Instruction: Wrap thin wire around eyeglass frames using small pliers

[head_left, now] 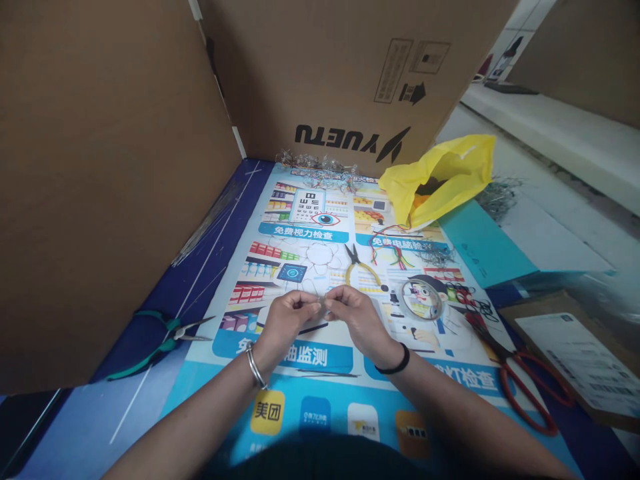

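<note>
My left hand and my right hand meet over the middle of a printed poster. Thumb and fingers of each are pinched close together, around something thin and pale that is too small to make out. Just beyond them lie yellow-handled pliers, and a wire flower shape rests up and to their left. A roll of clear tape sits to the right of my right hand. Thin dark wires lie on the poster between my forearms.
Green-handled pliers and straight wires lie left. Red-handled scissors, a labelled package and a teal box are at right. A yellow bag and wire scraps lie at the back, beside cardboard walls.
</note>
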A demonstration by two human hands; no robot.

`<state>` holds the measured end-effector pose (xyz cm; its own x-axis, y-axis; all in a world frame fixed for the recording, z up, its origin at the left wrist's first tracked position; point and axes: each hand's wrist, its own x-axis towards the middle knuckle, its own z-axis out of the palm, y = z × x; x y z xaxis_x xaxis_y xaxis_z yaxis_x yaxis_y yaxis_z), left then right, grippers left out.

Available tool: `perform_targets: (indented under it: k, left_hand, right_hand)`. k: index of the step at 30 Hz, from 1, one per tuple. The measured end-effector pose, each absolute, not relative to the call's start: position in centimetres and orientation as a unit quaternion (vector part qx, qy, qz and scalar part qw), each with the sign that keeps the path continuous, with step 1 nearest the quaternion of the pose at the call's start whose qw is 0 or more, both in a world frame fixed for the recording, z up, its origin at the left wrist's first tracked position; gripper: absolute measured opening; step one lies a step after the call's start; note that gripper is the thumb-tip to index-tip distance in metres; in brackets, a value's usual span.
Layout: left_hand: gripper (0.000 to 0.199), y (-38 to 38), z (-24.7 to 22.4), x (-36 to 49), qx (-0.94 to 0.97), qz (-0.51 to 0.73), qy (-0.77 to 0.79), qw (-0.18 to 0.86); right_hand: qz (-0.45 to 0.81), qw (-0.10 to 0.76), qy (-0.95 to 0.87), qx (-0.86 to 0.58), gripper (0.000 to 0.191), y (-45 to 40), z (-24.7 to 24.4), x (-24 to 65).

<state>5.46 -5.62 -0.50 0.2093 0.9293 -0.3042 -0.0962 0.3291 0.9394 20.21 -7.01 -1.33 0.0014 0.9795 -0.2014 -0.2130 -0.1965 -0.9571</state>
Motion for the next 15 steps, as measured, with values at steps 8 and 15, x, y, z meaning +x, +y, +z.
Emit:
perform_targets:
  k: [8,15]
  left_hand:
    - [0.014,-5.9,-0.9,5.4,0.432,0.398,0.458,0.668]
    - [0.014,-4.3,-1.8,4.0,0.512,0.407,0.513,0.556]
  right_hand:
    - [0.578,0.497,-0.413,-0.499,0.013,-6.8,-1.6,20.2]
    - [0.452,0.35,-0.612,-0.546,0.017,-6.4,-0.8,21.9]
